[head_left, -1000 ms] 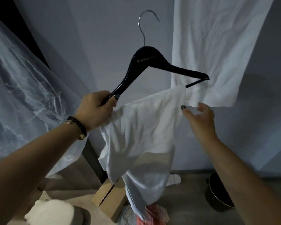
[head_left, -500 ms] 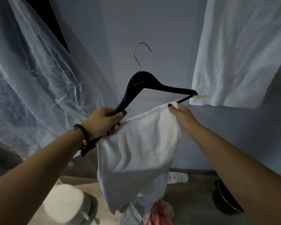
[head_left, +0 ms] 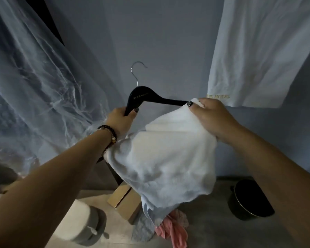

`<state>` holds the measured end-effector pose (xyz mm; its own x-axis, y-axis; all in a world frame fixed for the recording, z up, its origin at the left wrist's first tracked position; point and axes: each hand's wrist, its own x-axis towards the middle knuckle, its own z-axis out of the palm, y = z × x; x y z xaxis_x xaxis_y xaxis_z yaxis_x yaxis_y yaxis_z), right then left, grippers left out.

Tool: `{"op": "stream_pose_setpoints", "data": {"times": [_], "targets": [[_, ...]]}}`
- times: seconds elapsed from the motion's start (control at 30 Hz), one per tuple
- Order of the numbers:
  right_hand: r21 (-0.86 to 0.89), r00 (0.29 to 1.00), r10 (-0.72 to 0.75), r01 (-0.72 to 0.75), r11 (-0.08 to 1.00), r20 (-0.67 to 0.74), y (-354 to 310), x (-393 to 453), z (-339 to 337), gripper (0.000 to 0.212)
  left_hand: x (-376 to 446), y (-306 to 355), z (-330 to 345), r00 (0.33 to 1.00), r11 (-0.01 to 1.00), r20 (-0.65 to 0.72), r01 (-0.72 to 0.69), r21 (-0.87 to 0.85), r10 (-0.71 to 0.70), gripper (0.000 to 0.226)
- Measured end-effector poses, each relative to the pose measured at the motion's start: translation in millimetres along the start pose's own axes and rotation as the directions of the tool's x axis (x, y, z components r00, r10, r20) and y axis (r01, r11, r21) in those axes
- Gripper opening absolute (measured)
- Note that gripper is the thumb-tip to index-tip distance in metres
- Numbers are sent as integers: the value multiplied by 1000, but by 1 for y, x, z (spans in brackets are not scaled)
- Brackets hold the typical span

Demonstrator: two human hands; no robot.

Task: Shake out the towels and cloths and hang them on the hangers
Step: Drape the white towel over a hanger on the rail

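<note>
The left hand (head_left: 119, 120) was clamped around the left arm of a black hanger (head_left: 143, 97), thumb across the front, fingers wrapped behind. A dark beaded bracelet (head_left: 108, 131) sat on that wrist. The hanger was held upright in the air, its metal hook (head_left: 137, 72) pointing up and attached to nothing.

The right hand (head_left: 213, 119) was closed on the top edge of a white towel (head_left: 165, 161), thumb and fingers pinching the cloth at the right end of the hanger. That end of the hanger was covered by the cloth and hand, so whether the towel had passed over the lower bar could not be determined. The towel hung bunched and loose between the two hands, its left side touching the left wrist, its lower edge trailing down towards the floor.

A second white towel (head_left: 258, 51) with gold lettering near its hem hung at upper right against the grey wall (head_left: 159, 33). Sheer white plastic sheeting (head_left: 34, 77) draped down at left.

Below, a cardboard box (head_left: 125, 201) stood just behind the trailing edge of the held towel. A pink cloth (head_left: 172, 230) and a grey cloth (head_left: 141, 228) lay heaped together beneath it. A round white-topped container (head_left: 79, 222) stood at lower left, and a dark round bin (head_left: 249, 199) at lower right.
</note>
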<state>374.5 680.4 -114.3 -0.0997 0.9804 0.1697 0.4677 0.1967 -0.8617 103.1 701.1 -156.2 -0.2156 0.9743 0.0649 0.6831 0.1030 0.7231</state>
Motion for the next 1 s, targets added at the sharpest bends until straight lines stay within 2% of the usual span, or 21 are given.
{"op": "stream_pose_setpoints", "data": {"times": [0.1, 0.17, 0.27, 0.37, 0.43, 0.47, 0.5, 0.53, 0.6, 0.63, 0.7, 0.77, 0.83, 0.87, 0.93, 1.0], "targets": [[-39, 998, -2, 0, 999, -60, 5, -18, -34, 39, 12, -5, -2, 998, 998, -36, 50, -33, -52, 42], [37, 996, 23, -20, 999, -87, 14, -29, -54, 40, 20, -2, -4, 996, 996, -53, 75, -46, -77, 42], [76, 980, 139, -129, 989, -146, 36, -41, -74, 31, 26, 15, -9, 996, 998, -86, 17, -61, -22, 49], [-49, 940, 324, -330, 943, -103, 66, -49, -82, 23, 23, 47, -11, 988, 988, -93, -130, -81, 123, 55], [-244, 902, 432, -420, 874, -2, 86, -50, -81, 26, 15, 73, -14, 970, 969, -55, -241, -55, 239, 54], [-324, 890, 456, -436, 840, -13, 92, -47, -81, 28, 10, 85, -15, 955, 954, -31, -297, -31, 296, 52], [-344, 896, 440, -432, 834, -60, 90, -43, -82, 30, 4, 96, -17, 935, 935, -15, -354, 0, 354, 50], [-322, 920, 370, -392, 862, -129, 81, -38, -83, 42, -2, 107, -19, 913, 913, 0, -407, 32, 408, 49], [-333, 954, 60, -161, 929, -292, 47, -24, -85, 76, -12, 124, -22, 869, 864, 36, -494, 100, 493, 49], [-377, 942, -108, -22, 926, -319, 26, -16, -85, 85, -15, 129, -23, 848, 839, 58, -530, 128, 527, 48], [-438, 937, -283, 170, 883, -206, -17, 1, -81, 81, -20, 137, -25, 820, 800, 87, -572, 183, 566, 45], [-370, 958, -285, 264, 891, -3, -48, 19, -75, 55, -20, 137, -29, 803, 778, 70, -591, 211, 591, 47], [-237, 959, -244, 272, 933, 142, -64, 31, -66, 36, -18, 131, -39, 812, 793, 31, -577, 198, 583, 50], [-177, 955, -244, 273, 946, 168, -69, 36, -60, 32, -18, 127, -44, 822, 807, 14, -562, 182, 570, 51], [-121, 953, -278, 292, 949, 124, -74, 45, -46, 32, -15, 115, -52, 819, 816, -52, -560, 144, 572, 44], [-138, 953, -301, 301, 943, 26, -79, 52, -32, 37, -15, 96, -52, 742, 788, -281, -609, 96, 608, 25]]}}
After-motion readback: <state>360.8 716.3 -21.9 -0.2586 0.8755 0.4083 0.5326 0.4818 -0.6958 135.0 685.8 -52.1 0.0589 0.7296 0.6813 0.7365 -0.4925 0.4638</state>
